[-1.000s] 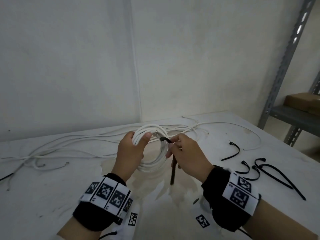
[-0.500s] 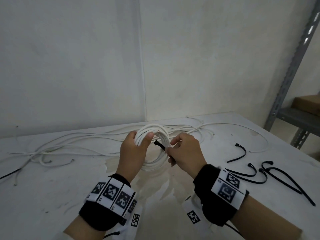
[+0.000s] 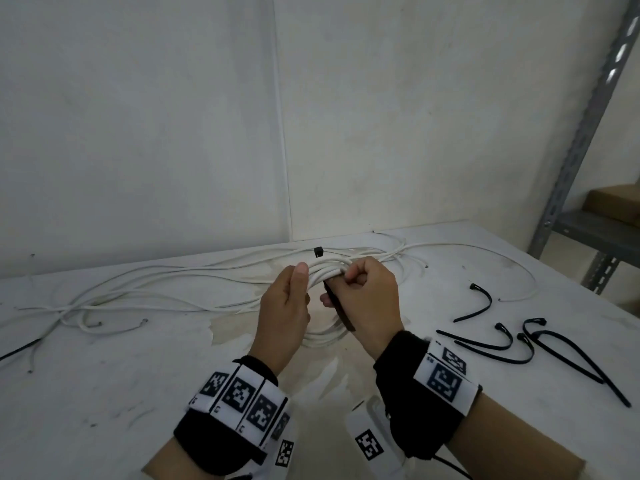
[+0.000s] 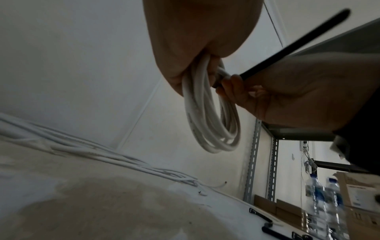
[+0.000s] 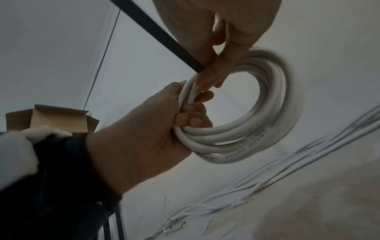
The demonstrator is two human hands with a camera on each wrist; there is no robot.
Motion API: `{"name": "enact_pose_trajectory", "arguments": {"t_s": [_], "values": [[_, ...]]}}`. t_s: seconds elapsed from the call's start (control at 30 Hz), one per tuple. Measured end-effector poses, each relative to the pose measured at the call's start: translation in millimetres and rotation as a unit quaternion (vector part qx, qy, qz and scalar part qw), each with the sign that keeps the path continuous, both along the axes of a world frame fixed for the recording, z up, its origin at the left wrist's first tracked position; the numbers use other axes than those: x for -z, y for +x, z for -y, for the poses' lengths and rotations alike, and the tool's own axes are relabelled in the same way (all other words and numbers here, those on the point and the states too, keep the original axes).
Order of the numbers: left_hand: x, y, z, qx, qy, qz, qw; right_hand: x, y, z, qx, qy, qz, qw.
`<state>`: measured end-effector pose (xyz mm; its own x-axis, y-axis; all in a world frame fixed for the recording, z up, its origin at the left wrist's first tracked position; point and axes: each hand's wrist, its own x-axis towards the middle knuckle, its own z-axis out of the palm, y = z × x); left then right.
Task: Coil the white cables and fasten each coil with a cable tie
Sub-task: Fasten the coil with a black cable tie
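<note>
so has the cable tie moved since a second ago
yes, the cable tie has swung up: its head now pokes behind the coil, nearer the wall seam

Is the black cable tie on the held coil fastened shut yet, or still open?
Still open. The cable tie's head stands free above the white coil while the right hand pinches its strap below; the tail isn't threaded.

Wearing black wristbands [image 3: 239,434] on both wrists, carrying white blocks [image 3: 445,377] printed with black square-pattern markers; forearms showing bare.

I see a smooth, slightly glossy plastic coil [image 5: 246,134], a matt black tie [image 5: 158,35], and a scuffed, stained table [image 3: 104,393].
</note>
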<state>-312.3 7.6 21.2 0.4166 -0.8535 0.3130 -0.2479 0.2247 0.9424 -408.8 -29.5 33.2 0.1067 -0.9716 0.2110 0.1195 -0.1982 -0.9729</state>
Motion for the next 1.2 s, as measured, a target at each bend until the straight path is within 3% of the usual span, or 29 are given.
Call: {"name": "enact_pose_trajectory", "arguments": {"t_s": [0.27,0.5,0.77,0.93,1.03,1.2], "values": [[-16.4,1.4,3.0,0.028,0.066,-0.077,0.994,-2.1,-9.9,-5.3,-0.031,-0.033,0.001,0.999],[-18.3,-5.8,6.0,0.019,0.073,-0.056,0.996,-0.9,-12.3,-6.2,-0.033,-0.038,-0.004,0.999],[-20.2,0.7,6.2,0.007,0.04,-0.124,0.991,0.3,-13.8,-4.6,-0.109,-0.065,-0.02,0.992],[-21.3,6.6,6.3,0.004,0.021,-0.114,0.993,3.1,-20.1,-10.4,-0.154,-0.211,-0.101,0.96],[-20.7,5.6,5.6,0.009,0.014,-0.124,0.992,5.1,-19.4,-8.9,-0.157,-0.239,-0.1,0.953],[-19.8,4.8,5.0,-0.003,0.02,-0.122,0.992,-2.2,-19.6,-10.3,-0.151,-0.198,-0.057,0.967]]}}
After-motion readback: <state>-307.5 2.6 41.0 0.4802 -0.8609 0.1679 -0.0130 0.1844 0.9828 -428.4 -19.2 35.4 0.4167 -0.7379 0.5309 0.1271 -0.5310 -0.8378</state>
